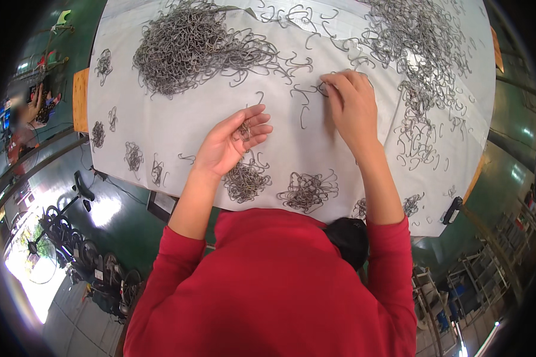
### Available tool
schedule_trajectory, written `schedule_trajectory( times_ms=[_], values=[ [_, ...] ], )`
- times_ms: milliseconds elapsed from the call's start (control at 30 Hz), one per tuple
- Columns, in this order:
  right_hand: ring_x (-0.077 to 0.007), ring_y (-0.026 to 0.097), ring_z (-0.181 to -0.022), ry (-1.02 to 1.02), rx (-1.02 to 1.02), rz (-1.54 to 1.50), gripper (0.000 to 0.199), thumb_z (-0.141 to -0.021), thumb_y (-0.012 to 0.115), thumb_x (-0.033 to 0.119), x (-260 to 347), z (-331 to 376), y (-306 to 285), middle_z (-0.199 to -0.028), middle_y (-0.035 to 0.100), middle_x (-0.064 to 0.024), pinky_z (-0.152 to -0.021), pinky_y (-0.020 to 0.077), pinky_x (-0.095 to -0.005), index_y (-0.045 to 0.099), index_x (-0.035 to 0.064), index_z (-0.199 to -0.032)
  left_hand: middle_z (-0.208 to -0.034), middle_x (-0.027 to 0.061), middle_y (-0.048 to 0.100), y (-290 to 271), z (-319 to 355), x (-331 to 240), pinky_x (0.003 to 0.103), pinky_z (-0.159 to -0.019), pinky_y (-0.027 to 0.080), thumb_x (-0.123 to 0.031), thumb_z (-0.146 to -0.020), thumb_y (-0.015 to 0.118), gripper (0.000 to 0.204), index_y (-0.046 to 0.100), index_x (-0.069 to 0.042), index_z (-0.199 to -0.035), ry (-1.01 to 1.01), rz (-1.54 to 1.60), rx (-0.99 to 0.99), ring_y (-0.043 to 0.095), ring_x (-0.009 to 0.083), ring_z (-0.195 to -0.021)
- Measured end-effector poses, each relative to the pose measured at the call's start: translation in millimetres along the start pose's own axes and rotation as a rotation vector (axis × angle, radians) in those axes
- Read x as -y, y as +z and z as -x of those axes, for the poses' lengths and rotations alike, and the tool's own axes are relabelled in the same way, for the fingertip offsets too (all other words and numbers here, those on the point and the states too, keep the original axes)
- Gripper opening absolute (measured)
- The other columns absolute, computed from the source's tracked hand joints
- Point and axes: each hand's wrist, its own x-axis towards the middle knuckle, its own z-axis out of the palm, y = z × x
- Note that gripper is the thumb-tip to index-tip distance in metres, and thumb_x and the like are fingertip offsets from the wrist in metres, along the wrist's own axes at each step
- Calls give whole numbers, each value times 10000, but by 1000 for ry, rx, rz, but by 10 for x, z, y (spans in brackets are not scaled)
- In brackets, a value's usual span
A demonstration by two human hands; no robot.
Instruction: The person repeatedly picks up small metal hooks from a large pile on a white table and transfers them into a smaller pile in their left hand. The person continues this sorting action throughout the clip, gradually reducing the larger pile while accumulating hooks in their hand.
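My left hand is turned palm up over the white-covered table, its fingers curled around a few thin S-shaped metal hooks. Farther right, my right hand reaches down to the table with thumb and fingertips pinched on a metal hook, partly hidden by the fingers. Loose hooks lie just left of that hand. Close below my left hand sits a small pile of hooks, and to its right another small pile.
A large heap of hooks covers the far left of the table. More hooks spread over the far right. Several small bunches lie along the left side. A black object rests at the near right edge.
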Motion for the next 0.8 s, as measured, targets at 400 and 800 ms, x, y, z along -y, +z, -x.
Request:
schedule_trajectory(
  times_ms=[400, 800],
  values=[
    [-250, 595, -730, -4, 170, 33, 70, -775, 616, 119, -66, -703, 82, -805, 611, -63, -638, 472, -370, 648, 82, -825, -1096, 153, 585, -143, 128, -43, 329, -858, 493, -199, -946, 398, 396, 441, 64, -1238, 46, -27, -68, 594, 246, -987],
    [-252, 590, -753, -274, 300, 368, 78, -805, 576, 108, -108, -657, 50, -838, 609, -79, -686, 441, -379, 541, 44, -832, -1102, 152, 580, -164, 89, -37, 319, -842, 497, -202, -954, 372, 406, 418, 71, -1252, 70, -50, -23, 597, 238, -978]
  ],
)
